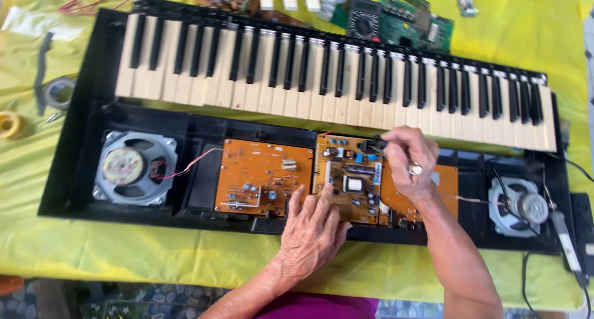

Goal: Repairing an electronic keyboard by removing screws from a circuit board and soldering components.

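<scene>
An opened black keyboard is laid on the yellow-covered worktop. The middle orange circuit board is pressed at its lower edge by the flat, open left hand. A small black part is pinched above it in the right hand fingers.

Keys block upper frame; speakers flank boards; open yellow cloth lower left gives free passage.

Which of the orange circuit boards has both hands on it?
The middle orange board: the left hand presses its lower edge, the right hand works its top.
</scene>
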